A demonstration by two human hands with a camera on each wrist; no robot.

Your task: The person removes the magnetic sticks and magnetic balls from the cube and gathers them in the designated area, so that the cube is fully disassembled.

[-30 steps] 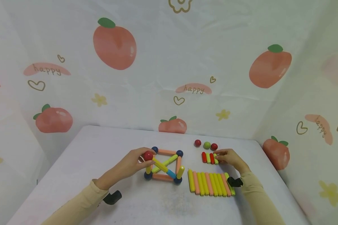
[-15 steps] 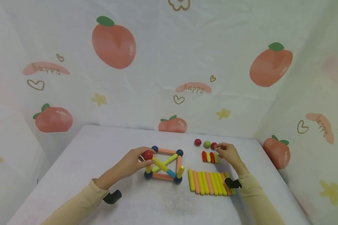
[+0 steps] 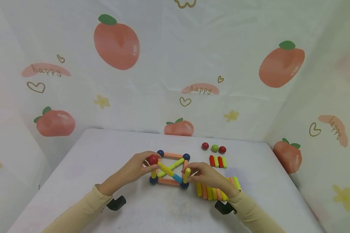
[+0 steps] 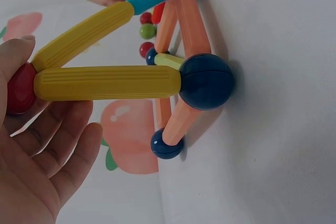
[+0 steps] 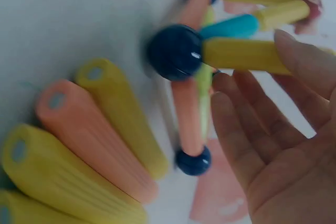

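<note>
My left hand (image 3: 137,165) pinches a red ball (image 3: 153,159) on top of an upright yellow magnetic stick (image 4: 107,83). From that ball a second yellow stick (image 3: 165,169) slopes down, joined to a short blue stick (image 3: 177,178) that meets a navy ball (image 3: 184,185). My right hand (image 3: 207,174) has its thumb and fingers around another upright yellow stick (image 5: 241,54), which stands on this same navy ball. Pink sticks (image 3: 168,182) and navy balls form a square base, crossed by a yellow-green diagonal (image 3: 172,167).
Right of the square lies a row of yellow and pink sticks (image 3: 204,191), partly hidden by my right forearm. Behind it are short red and green sticks (image 3: 220,161), then two red balls and a green ball (image 3: 215,148). A printed cloth (image 3: 140,106) hangs behind the white table (image 3: 110,142).
My right hand has left the short sticks, risen past the loose balls, and come left to the upright yellow stick. My left hand stays on the red ball.
</note>
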